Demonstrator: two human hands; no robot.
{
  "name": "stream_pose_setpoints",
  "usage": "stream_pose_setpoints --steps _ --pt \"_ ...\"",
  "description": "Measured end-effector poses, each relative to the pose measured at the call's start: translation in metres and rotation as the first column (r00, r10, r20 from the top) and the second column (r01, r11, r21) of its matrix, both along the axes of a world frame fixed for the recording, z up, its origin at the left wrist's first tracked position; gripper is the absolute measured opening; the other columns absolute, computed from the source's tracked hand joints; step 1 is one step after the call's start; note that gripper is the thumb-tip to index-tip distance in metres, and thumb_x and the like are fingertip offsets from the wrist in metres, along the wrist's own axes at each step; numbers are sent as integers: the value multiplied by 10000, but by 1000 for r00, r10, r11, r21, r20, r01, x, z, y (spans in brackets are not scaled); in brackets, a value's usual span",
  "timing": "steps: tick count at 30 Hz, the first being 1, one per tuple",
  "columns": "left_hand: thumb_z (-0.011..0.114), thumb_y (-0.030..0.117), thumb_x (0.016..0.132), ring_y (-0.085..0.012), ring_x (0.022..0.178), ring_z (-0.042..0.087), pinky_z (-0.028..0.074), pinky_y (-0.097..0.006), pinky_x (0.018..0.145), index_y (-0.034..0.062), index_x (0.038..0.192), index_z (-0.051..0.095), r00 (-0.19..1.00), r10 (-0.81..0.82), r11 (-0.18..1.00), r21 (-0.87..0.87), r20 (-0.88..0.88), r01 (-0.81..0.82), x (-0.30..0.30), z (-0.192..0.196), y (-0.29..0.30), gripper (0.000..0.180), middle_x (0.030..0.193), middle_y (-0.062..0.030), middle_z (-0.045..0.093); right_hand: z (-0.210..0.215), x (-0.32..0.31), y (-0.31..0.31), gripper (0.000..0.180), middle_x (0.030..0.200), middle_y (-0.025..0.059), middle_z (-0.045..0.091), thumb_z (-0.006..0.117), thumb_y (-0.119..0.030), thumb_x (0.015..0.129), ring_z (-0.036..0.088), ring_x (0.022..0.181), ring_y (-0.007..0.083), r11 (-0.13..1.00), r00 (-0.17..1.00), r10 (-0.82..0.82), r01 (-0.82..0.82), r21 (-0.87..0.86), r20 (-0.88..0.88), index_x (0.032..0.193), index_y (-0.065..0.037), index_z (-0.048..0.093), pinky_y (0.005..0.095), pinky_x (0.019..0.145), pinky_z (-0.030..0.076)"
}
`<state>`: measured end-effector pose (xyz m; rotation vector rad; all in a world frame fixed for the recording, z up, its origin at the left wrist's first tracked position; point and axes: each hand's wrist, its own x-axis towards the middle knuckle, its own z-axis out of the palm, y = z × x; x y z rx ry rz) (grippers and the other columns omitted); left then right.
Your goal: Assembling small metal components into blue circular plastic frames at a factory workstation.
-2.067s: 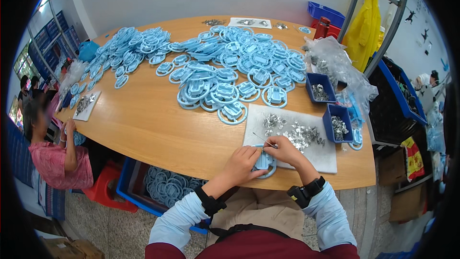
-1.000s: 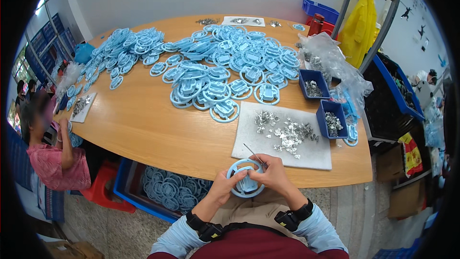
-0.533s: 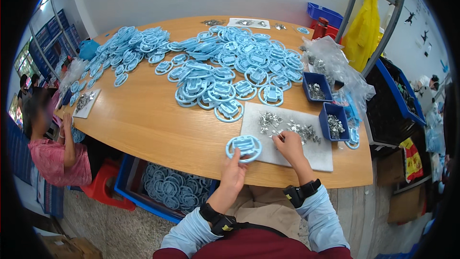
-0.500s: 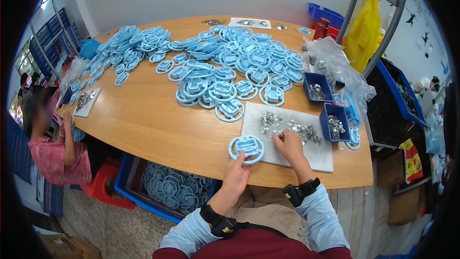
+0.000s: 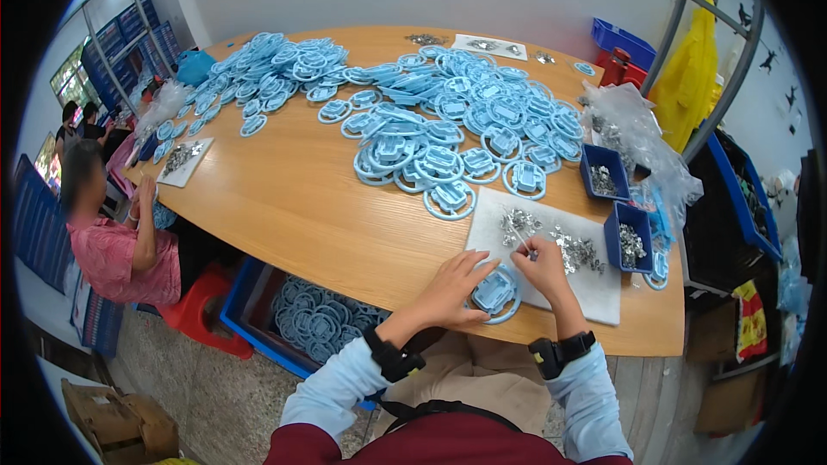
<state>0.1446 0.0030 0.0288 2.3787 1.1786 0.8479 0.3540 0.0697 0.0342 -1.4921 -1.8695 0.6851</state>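
Note:
My left hand (image 5: 450,289) holds a light blue plastic ring part (image 5: 494,291) by its left side, thumb near the front and fingers over the back. The part lies flat at the table's near edge, against a white board (image 5: 594,303). In a pinch, my right hand (image 5: 544,267) has a thin pale stick-like tool (image 5: 520,239), its far end over the small silver metal pieces (image 5: 521,222) on the board. The fingers partly hide the tool's near end, so its exact kind is unclear.
Two dark blue bins (image 5: 627,260) of metal pieces stand right of the board. Heaps of blue ring parts (image 5: 491,103) cover the table's (image 5: 301,215) far side. A blue crate (image 5: 250,293) of more parts sits below. At left, a person in pink (image 5: 129,250) sits working.
The ring part went from being held up in my left hand to lying by the board, further right. My right hand still pinches the thin tool. The whole view has shifted slightly.

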Motion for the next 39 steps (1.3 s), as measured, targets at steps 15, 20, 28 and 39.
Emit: stream_pose_setpoints --steps 15,20,28,39 --pt "820 426 558 -372 1224 382 292 -460 1006 61 1025 580 959 197 978 29 203 -207 20 -28 1 640 1244 -181 474 12 -15 -38 78 815 145 560 602 -80 782 575 729 350 956 961 222 -248 159 165 829 -28 568 415 626 459" --pt "832 395 548 -370 1183 407 307 -453 995 57 984 575 944 233 967 48 235 -250 24 -29 -3 609 1193 -179 491 10 -13 -37 72 833 143 563 597 -79 791 577 730 351 953 965 230 -249 174 124 829 -26 565 404 628 462" --pt "835 352 546 -345 1205 392 303 -440 1005 57 1068 558 942 251 967 -19 224 -253 26 -26 -4 660 1219 -172 474 -4 -17 -42 57 845 80 549 595 -92 797 594 574 300 886 889 133 -305 350 439 852 -81 584 390 468 484" --pt "806 340 576 -327 1223 390 291 -432 1023 55 1146 546 966 208 975 40 154 -217 30 -25 1 688 1253 -139 476 9 -14 -70 347 810 109 559 577 -80 816 613 679 308 956 968 72 -136 262 240 1159 -131 583 407 573 480"
